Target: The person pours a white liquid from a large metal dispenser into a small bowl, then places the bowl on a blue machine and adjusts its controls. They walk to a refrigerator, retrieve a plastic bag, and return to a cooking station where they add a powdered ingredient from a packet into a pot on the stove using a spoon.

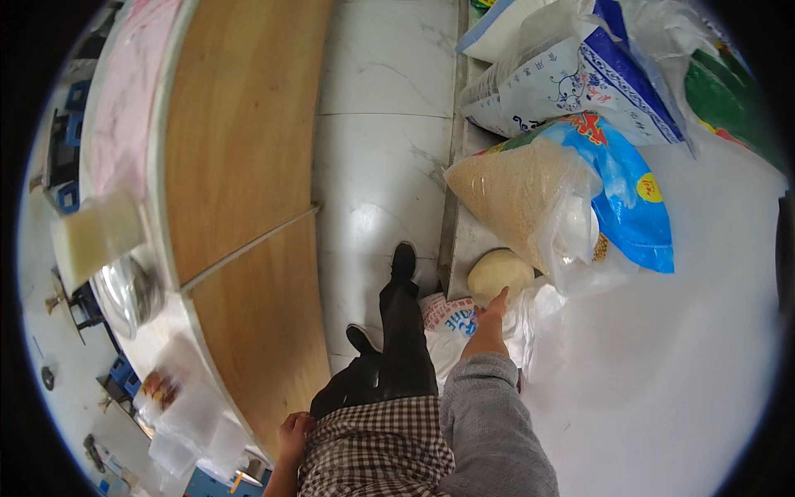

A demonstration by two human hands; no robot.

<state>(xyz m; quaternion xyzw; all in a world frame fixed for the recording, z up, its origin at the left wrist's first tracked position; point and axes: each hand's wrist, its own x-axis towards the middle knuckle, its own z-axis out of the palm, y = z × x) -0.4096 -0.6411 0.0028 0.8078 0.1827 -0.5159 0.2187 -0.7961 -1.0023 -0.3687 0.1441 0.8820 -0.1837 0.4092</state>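
Note:
My right hand [492, 309] reaches down to a round, pale cream object [500, 273], perhaps a bowl. Its fingers are spread, with one fingertip overlapping the object's near edge; whether they touch is unclear. Beside that hand, a white printed sack [448, 315] has its mouth open, and crumpled clear plastic [541, 310] lies to the right. My left hand [296, 433] hangs at my side by the edge of the brown checked apron [379, 435]. Its fingers are curled, and their inner side is hidden.
Clear bags of beige grains or beans [525, 186] and a white-and-blue printed sack [559, 87] stand on a low metal ledge [466, 239] at right. Wooden cabinet panels [242, 143] line the left, under a counter with a metal bowl [127, 295] and plastic containers [186, 416]. Tiled floor [382, 174] runs between.

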